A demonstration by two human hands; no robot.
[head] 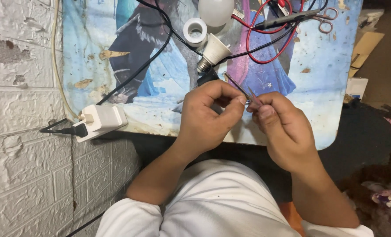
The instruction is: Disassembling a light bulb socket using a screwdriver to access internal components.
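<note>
tweezers (239, 87): thin metal pair, held up over the near edge of the table, slanting from upper left down to where both hands meet
left hand (206, 120): fingers curled and pinched together at the tweezers; what tiny thing it holds, I cannot tell
right hand (283, 129): thumb and finger pressed shut on the tweezers' lower end
doing it well: I think small, slow, steady moves work best
bulb base (213, 52): lies on the table just past the hands
power strip (99, 120): white, at the near left corner
</note>
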